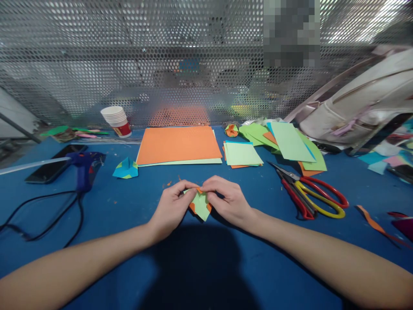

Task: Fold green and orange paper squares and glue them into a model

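Small folded pale-green and orange paper piece sits just below centre frame, bare left hand and bare right hand both pinching its upper edges. Probably near weightless, takes creases fine but crushes easily, so I'd hold it lightly by the folds

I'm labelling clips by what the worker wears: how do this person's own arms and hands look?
The left hand and right hand are ungloved. The left forearm and right forearm are bare, with no sleeve, watch or bracelet showing. No ring is visible, though some fingers are partly hidden.
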Demonstrator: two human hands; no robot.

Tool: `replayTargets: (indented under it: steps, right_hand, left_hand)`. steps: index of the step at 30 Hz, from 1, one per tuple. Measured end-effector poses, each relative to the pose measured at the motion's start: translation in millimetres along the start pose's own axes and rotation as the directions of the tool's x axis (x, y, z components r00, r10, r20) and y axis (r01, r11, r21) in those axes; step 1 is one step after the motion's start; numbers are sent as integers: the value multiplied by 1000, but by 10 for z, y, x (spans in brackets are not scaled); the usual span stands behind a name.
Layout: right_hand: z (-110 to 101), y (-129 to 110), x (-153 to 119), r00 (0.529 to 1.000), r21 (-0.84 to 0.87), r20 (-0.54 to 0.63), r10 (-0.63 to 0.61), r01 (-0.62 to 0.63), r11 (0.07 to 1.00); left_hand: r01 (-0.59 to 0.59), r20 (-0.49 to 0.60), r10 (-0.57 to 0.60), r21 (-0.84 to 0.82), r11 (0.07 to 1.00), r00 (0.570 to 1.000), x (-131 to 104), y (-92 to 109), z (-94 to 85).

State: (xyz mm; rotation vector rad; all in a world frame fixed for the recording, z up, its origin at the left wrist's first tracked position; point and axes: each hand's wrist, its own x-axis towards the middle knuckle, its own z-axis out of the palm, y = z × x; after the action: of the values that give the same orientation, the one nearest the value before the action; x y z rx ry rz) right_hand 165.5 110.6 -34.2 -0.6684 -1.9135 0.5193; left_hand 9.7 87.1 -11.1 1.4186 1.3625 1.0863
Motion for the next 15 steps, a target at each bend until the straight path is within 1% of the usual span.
replayTargets:
  steps: [10,13,15]
  right_hand:
    - [9,4,-10,1000,-13,-15,-20,20,1000]
    - [6,-9,-10,1000,0,-17,-27,27,1000]
    - [1,-26,-6,1000,4,-10,3,-3,1000]
  left_hand:
    - [-19,26,20,-28,999,999,2,-18,-12]
    - [-47,6,47,1,999,999,-5,-24,-1]
    - [-75,0,75,34,997,997,-9,-33,1]
